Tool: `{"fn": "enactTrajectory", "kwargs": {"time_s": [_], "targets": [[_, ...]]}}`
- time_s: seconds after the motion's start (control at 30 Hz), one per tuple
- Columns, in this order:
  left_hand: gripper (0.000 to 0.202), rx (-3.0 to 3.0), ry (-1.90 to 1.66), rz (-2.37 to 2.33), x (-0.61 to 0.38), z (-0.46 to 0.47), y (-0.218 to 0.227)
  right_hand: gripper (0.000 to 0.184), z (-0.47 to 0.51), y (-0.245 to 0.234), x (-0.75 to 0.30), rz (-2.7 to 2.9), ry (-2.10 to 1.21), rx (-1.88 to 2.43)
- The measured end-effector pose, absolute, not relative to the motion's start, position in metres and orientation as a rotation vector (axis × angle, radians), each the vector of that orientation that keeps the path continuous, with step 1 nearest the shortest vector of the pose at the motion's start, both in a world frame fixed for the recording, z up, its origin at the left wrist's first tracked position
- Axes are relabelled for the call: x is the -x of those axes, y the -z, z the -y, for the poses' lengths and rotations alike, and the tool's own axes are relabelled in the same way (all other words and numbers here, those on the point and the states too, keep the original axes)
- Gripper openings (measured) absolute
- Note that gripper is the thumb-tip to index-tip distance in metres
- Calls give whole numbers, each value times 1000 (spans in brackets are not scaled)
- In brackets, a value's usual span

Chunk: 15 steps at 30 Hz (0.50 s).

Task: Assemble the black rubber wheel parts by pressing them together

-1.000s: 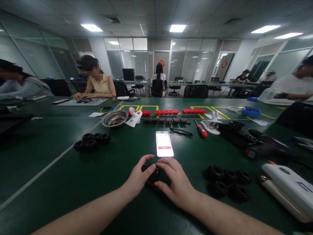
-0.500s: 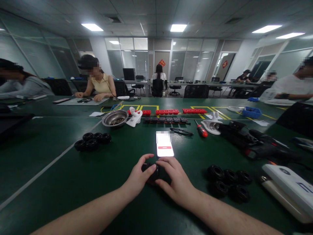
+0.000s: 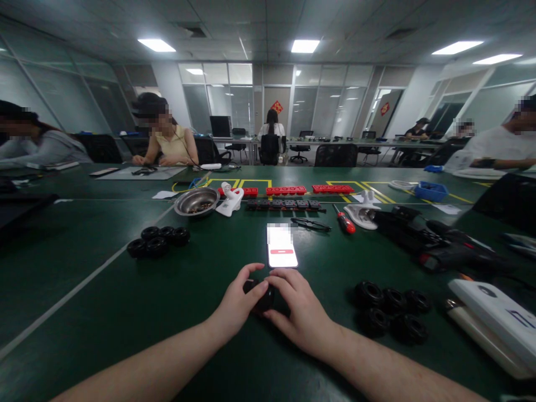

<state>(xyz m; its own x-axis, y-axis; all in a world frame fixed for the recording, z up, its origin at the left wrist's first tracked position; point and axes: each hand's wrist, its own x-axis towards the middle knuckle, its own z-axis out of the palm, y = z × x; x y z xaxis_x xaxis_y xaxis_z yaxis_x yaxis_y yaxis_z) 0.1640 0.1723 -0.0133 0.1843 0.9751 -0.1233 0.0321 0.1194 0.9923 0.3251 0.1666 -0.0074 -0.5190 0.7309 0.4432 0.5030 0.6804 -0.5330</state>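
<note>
Just in front of me, both hands are closed around a black rounded part (image 3: 265, 297) that looks like a small wheel; fingers cover much of it. My left hand (image 3: 239, 298) grips its left side, thumb lying over the top. From the right, my right hand (image 3: 302, 310) curls its fingers and thumb about the same part. Directly beyond the fingertips lies a phone (image 3: 282, 259) with a lit screen. Several black wheels (image 3: 393, 304) with open centres are grouped to the right, and another cluster of black wheels (image 3: 157, 240) sits at left.
A metal bowl (image 3: 184, 207) with small bits inside stands beyond the left wheels. Farther back are red trays (image 3: 285, 191), a black strip of blocks (image 3: 285, 206), glasses (image 3: 312, 225) and a screwdriver (image 3: 345, 223). A white box-like device (image 3: 494, 318) lies at right. Co-workers sit around.
My hands stay almost in place around the black part, with only a slight finger shift. Across the table, the co-worker in yellow has drawn their hands closer together.
</note>
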Motion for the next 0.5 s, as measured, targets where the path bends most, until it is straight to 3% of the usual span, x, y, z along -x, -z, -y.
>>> {"fn": "enactTrajectory", "kwargs": {"time_s": [0.1,0.3,0.5], "targets": [[39,-1193,-978,-1128,-165,-171,12,51,-168,10,-326,2212,-449,1020],[40,-1167,-943,-1160,-165,-170,9,22,-174,13,-327,2203,-480,1027],[41,-1151,-955,-1162,-164,-171,10,41,-168,9,-326,2212,-441,958]]}}
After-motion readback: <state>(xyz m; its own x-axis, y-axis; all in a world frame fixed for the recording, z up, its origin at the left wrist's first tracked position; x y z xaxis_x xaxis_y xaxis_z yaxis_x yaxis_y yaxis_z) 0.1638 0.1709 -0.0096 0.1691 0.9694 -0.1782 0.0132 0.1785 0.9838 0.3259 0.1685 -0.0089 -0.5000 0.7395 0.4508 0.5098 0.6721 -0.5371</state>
